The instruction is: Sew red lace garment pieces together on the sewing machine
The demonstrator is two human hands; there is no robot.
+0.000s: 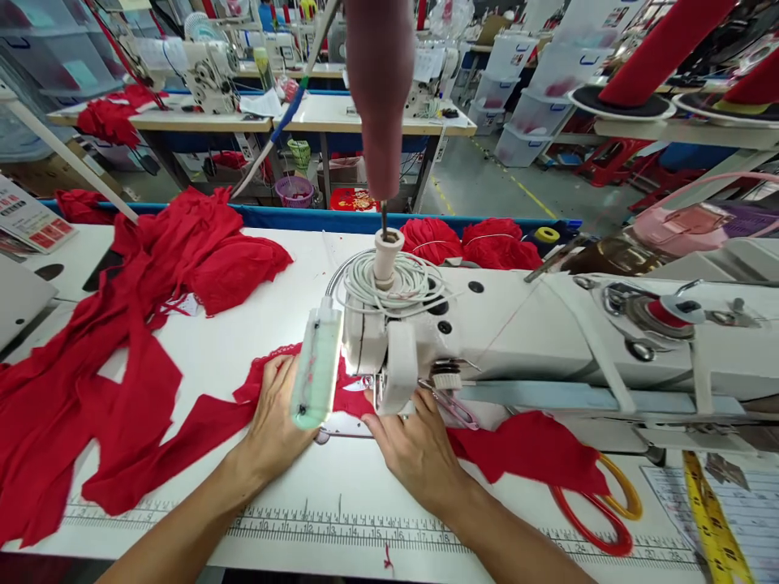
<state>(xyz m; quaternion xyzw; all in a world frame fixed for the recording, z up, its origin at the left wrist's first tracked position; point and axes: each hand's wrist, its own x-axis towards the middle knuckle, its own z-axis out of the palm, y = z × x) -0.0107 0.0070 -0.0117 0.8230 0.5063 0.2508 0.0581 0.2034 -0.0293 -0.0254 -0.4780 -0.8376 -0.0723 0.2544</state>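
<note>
Possibly, the red fabric (356, 401) beneath the sewing machine (517, 324) could pucker from uneven pressure: the left hand (277, 426) lies open on it; the half-hidden right hand (417, 450) touches it, grip unclear.

apparently tight gap under machine head (399, 365)

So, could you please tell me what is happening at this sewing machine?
A person's left hand and right hand are flat on a strip of red fabric at the head of the white sewing machine, one on either side of it. More red fabric lies heaped on the left of the white table, and scissors with one red and one orange handle rest at the right.
</note>
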